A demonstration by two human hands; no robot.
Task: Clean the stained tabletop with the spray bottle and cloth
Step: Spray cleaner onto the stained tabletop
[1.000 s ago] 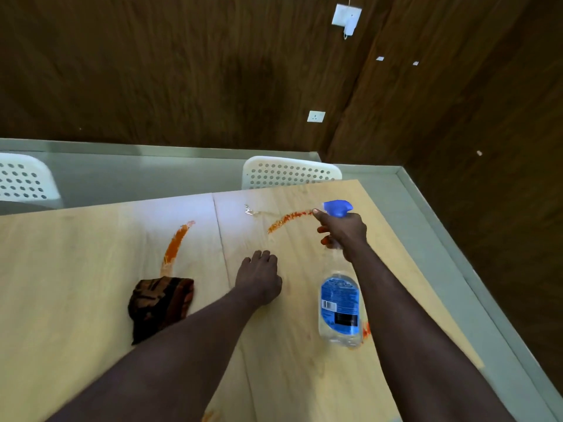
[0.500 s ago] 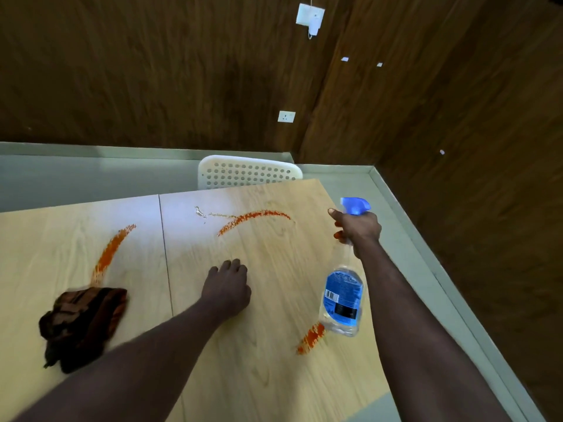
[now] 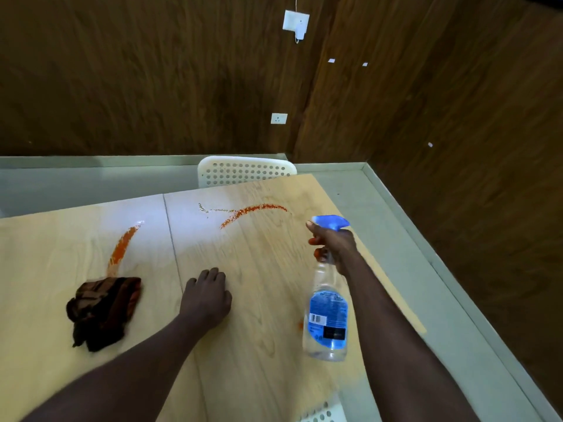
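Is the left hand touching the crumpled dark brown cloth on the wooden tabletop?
Apart. The head view shows a strip of bare light wooden tabletop between the left hand and the crumpled dark brown cloth.

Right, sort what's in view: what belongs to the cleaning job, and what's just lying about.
For the job: spray bottle, gripped by the right hand; brown cloth on the tabletop; left orange streak; far orange arc.
Just there: white chair; wall socket; white wall box above it.
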